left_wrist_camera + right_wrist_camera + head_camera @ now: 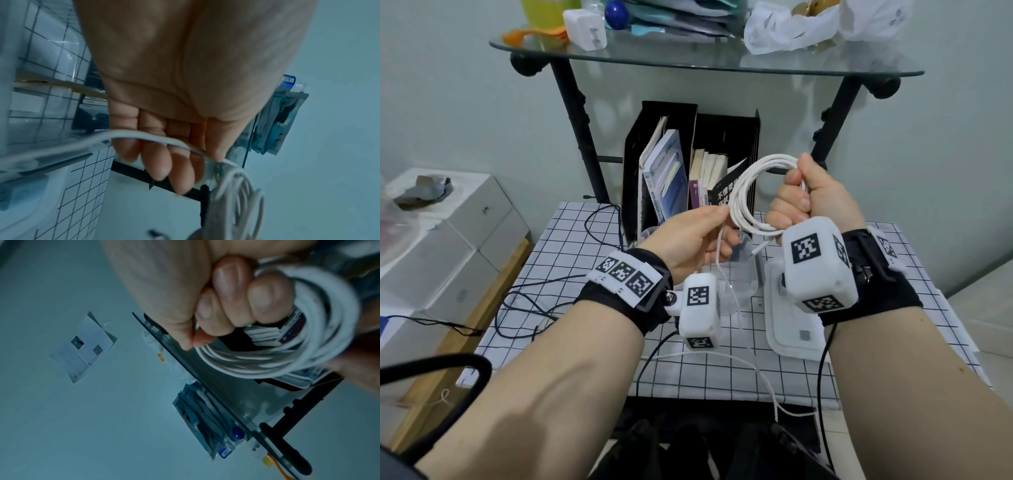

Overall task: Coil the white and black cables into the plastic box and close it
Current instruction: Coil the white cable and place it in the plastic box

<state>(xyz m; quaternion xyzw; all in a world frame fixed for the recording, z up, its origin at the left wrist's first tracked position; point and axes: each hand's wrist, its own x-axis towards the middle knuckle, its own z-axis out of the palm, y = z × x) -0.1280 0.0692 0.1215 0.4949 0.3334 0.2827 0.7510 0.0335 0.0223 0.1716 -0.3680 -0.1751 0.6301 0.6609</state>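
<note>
Head view, looking down over a grid-patterned tablecloth (pixel 585 274). Both forearms raised above it, w/ wrist cameras strapped on.

Right hand (pixel 804 195): fisted tight round a bundle of loops of the white cable (pixel 750 192); right wrist view confirms fingers (pixel 230 277) curled hard over several stacked turns. Coil held upright, roughly circular, hanging left of the fist and facing the other hand.

Left hand (pixel 688 240): just left of the coil, touching its rim; thumb and fingertips pinching the loose run of the same cable. Left wrist view shows the strand crossing under the fingers (pixel 158 155), which are lightly bent, not clenched. Free tail drops from that pinch toward the table, then trails off the near edge.

Plastic box (pixel 743 274): clear, open, directly below and between the hands, partly hidden by the left wrist camera. Lid (pixel 791 329) flat on the cloth just right of it, under the right wrist. Long axis of box appears to run away from the viewer; cannot tell exactly.

Black cable (pixel 544 291): loose on the cloth, well left of the box, uncoiled.

Judgement: winding nearly done but tail still out; box straight down from coil, so next drop is short. Left hand nearer the black cable afterwards.
</note>
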